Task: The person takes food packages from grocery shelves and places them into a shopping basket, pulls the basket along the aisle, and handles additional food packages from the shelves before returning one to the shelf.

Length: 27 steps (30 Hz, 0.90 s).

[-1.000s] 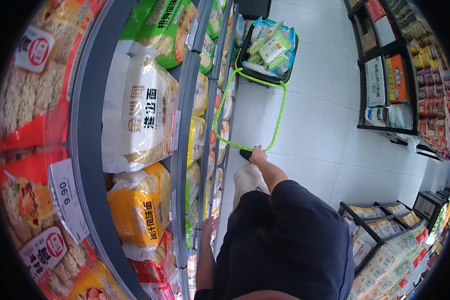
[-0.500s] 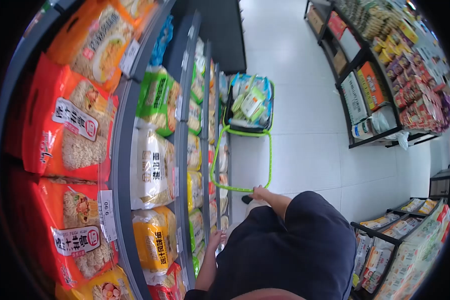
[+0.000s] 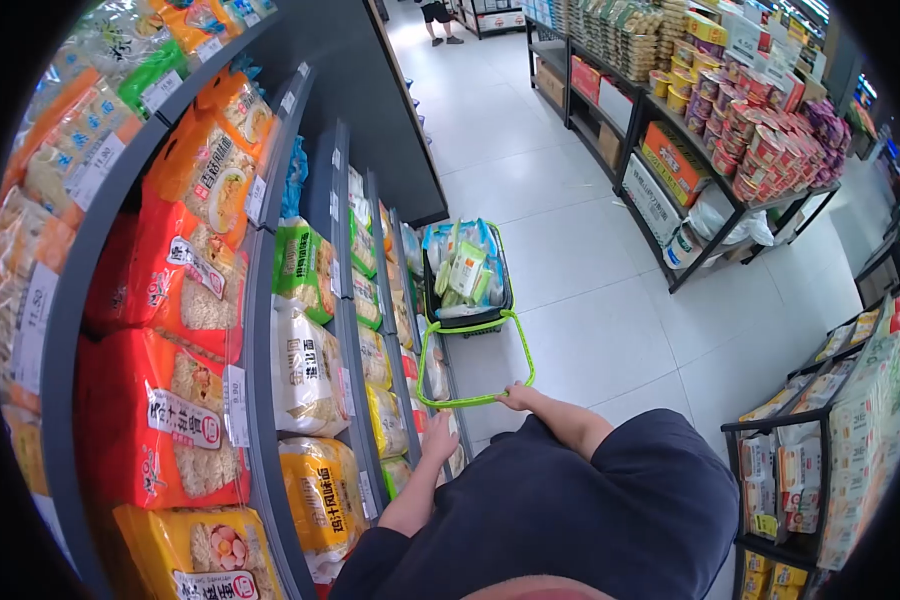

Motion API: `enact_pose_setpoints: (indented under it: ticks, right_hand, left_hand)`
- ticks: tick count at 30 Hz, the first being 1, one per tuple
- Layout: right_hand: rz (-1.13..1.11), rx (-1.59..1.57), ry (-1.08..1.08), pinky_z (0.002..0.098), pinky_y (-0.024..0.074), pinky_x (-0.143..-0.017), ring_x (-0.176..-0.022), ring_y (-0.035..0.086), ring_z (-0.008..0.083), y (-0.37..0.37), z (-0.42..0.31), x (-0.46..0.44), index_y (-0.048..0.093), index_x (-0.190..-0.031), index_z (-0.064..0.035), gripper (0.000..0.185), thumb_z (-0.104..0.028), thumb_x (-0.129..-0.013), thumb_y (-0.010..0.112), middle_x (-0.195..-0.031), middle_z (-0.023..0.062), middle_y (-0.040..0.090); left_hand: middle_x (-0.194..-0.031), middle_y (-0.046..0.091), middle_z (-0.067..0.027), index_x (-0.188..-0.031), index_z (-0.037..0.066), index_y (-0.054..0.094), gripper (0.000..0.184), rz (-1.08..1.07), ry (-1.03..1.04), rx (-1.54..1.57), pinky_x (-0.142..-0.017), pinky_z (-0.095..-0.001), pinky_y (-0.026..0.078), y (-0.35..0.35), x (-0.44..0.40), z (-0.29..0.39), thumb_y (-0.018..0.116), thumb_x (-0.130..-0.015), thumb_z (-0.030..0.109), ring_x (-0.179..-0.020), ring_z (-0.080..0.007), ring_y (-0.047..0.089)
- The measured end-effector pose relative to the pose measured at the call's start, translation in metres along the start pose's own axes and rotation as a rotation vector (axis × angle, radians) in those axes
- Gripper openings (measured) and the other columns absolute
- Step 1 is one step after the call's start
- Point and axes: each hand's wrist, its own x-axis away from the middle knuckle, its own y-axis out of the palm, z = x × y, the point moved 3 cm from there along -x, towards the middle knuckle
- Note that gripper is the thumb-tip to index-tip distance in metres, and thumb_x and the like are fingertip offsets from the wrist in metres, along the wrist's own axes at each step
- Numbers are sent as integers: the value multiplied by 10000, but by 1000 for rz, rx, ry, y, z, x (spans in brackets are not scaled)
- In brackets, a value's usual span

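Observation:
My right hand (image 3: 515,397) is closed around the bright green handle (image 3: 529,352) of a dark shopping basket. The basket (image 3: 511,287) is on the floor ahead, beside the left shelf. Inside it lie green and blue plastic packages (image 3: 464,268). My left hand (image 3: 440,437) hangs low next to the shelf, its fingers loosely apart with nothing in them. Closest to it are bagged noodles on the lower shelves, among them a yellow bag (image 3: 387,420). I cannot tell whether it touches them.
Tall shelving (image 3: 260,400) with red, orange and white noodle bags runs along my left. A dark end panel (image 3: 370,110) rises beyond it. Racks of cup noodles (image 3: 770,140) and boxes stand right. A packaged-goods stand (image 3: 780,430) is close right. Another person (image 3: 436,14) stands far ahead.
The view has tilted up and shows more of the aisle and the upper left shelf. My left hand has risen a little. My right hand still grips the basket handle.

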Motion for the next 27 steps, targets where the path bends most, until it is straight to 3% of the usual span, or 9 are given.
enact_pose_setpoints:
  ticks: [2, 6, 10, 12, 14, 19, 23, 27]
  right_hand:
    - [20, 10, -3, 428, 376, -918, -1089, 438, 398, -1, -1, 9, 506, -1165, -4, 658, -559, -840, 368, -1105, 283, 499]
    - [25, 62, 27, 430, 383, -911, -1088, 440, 391, 8, 4, 32, 507, -1158, -4, 659, -564, -833, 385, -1101, 277, 502]
    - [17, 31, 27, 430, 393, -901, -1069, 456, 385, 24, 10, 55, 517, -1143, -12, 664, -580, -813, 417, -1094, 261, 502]
    - [32, 18, 35, 431, 395, -898, -1063, 462, 381, 35, 13, 68, 522, -1138, -17, 665, -585, -806, 425, -1095, 256, 499]
    - [5, 21, 37, 431, 397, -898, -1050, 473, 380, 50, 14, 80, 527, -1137, -29, 656, -584, -802, 432, -1111, 253, 484]
    - [69, 3, 90, 423, 403, -894, -1038, 487, 366, 66, 22, 123, 541, -1119, -31, 627, -562, -798, 451, -1127, 236, 476]
    - [128, -29, 101, 400, 408, -888, -1004, 504, 360, 87, 29, 149, 556, -1094, -28, 593, -532, -790, 485, -1116, 222, 481]
    - [134, -88, 98, 388, 409, -881, -981, 511, 354, 101, 40, 182, 563, -1081, -25, 573, -513, -785, 509, -1097, 229, 489]
  left_hand:
    - [-1137, 489, -169, -1112, 33, 486, 428, -82, 10, -163, -934, -397, 372, 18, 6, -7, 561, -702, 127, -1095, -325, 446]
    - [-1099, 508, -172, -1109, 40, 492, 430, -220, -99, -133, -910, -405, 386, 36, 23, -11, 556, -692, 121, -1052, -328, 477]
    - [-988, 518, -171, -1018, 30, 503, 353, -108, 3, -62, -861, -424, 401, 24, 38, 23, 554, -671, 73, -1003, -330, 490]
    - [-960, 512, -169, -976, 25, 501, 314, 140, 30, -97, -860, -429, 393, 16, 45, 36, 543, -666, 48, -1019, -340, 465]
    - [-968, 510, -169, -975, 21, 501, 324, 220, 74, -151, -867, -423, 389, 27, 52, 26, 558, -659, 67, -1040, -339, 446]
    - [-1027, 532, -140, -1018, 51, 527, 415, -344, 50, -203, -861, -400, 403, 55, 70, 8, 629, -637, 183, -1051, -294, 474]
    - [-993, 564, -122, -994, 70, 559, 400, -314, 91, -257, -843, -396, 411, 65, 94, 14, 642, -637, 231, -1009, -284, 508]
    - [-940, 617, -137, -988, 107, 598, 381, -459, 21, -256, -840, -396, 414, 78, 108, 27, 612, -671, 318, -941, -299, 565]
